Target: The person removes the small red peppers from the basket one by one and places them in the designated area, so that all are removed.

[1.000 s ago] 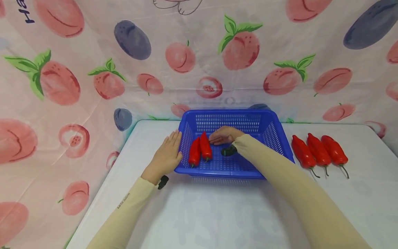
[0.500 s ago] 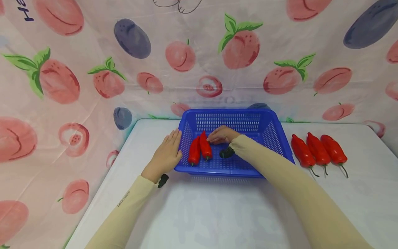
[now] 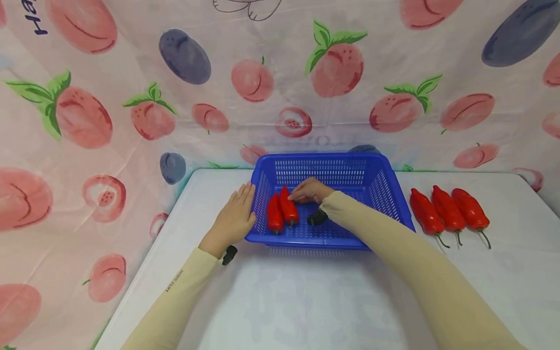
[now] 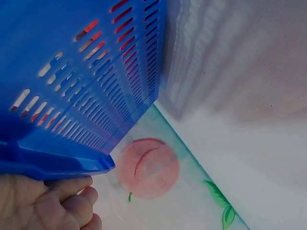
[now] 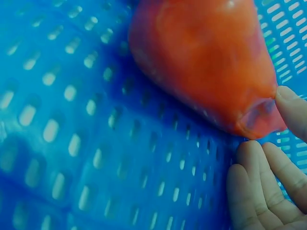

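Note:
In the head view, two red peppers lie side by side at the left inside a blue plastic basket (image 3: 323,243), a left one (image 3: 274,214) and a right one (image 3: 289,209). My right hand (image 3: 311,189) reaches into the basket, its fingertips at the pointed end of the right pepper. The right wrist view shows that pepper (image 5: 201,52) close up, its tip pinched between the fingers (image 5: 288,103). Flat along the basket's left side rests my left hand (image 3: 234,216). Its fingers (image 4: 72,206) appear just beside the blue rim in the left wrist view.
Outside the basket, to the right, three more red peppers (image 3: 449,214) lie in a row on the white table (image 3: 284,301), stems towards me. A fruit-printed cloth (image 3: 271,43) hangs behind the table and along its left side.
My right hand has shifted slightly left, its fingers more bent and now at the pepper's tip. Both peppers in the basket have turned a little, their tips moving left. The left hand stays put.

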### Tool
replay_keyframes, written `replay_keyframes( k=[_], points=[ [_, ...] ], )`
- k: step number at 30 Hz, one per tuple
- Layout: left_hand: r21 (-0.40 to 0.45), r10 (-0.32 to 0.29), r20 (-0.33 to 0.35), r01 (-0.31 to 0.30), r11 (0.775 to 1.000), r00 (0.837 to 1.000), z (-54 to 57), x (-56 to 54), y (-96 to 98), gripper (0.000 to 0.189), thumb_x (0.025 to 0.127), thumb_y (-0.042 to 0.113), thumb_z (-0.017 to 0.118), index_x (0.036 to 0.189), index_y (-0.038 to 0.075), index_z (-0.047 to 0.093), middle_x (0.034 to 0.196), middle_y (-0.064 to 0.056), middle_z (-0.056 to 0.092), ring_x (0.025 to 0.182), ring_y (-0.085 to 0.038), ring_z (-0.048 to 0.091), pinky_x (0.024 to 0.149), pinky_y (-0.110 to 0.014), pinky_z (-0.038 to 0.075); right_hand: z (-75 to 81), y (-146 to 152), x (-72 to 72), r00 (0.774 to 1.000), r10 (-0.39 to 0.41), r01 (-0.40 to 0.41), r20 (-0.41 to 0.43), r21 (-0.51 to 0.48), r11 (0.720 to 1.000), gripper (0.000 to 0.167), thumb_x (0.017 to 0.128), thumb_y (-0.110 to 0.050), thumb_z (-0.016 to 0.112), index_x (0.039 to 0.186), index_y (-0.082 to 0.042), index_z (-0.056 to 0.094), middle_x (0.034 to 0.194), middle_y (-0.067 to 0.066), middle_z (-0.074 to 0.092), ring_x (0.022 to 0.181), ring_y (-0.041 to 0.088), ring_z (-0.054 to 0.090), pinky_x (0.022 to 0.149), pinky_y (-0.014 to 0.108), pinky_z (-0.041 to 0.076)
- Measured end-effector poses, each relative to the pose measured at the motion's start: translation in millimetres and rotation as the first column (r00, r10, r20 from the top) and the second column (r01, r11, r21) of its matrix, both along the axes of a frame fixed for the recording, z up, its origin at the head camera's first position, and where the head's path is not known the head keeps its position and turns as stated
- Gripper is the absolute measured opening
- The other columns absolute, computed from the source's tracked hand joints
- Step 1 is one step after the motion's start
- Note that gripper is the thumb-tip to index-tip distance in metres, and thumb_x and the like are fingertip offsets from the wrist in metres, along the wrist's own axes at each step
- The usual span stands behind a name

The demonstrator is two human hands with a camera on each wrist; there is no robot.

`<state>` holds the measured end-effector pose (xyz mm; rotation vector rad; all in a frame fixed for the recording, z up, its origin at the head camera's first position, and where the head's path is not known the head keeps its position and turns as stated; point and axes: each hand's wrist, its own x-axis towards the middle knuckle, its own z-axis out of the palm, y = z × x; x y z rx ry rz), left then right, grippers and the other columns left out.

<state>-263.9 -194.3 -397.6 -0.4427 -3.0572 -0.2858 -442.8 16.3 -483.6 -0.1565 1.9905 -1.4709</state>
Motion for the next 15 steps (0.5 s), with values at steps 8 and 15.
replay_keyframes(
  k=[8,15],
  points=[
    [0.0,0.004,0.007,-0.004,1.0,1.0,-2.3,-1.2,-0.5,0.066,0.093,0.02,0.04,0.149,-0.003,0.013,0.157,-0.019,0.012,0.147,-0.033,0.011,0.12,-0.046,0.012,38.3,3.2,26.9,0.994,0.094,-0.097,0.058,0.053,0.994,0.042,0.085,-0.005,0.064,0.123,0.011,0.056,0.121,0.02,0.063,0.113,0.026,0.061,0.099,0.038,0.049],
    [-0.005,0.014,0.016,-0.014,1.0,1.0,-2.8,-2.0,-1.1,0.066,0.093,0.02,0.04,0.149,-0.002,0.012,0.158,-0.016,0.011,0.147,-0.03,0.009,0.121,-0.044,0.009,74.6,10.9,49.7,0.98,0.168,-0.179,0.108,0.104,0.978,0.043,0.089,-0.004,0.059,0.127,0.014,0.05,0.132,0.026,0.049,0.126,0.033,0.05,0.105,0.04,0.043]
  ],
)
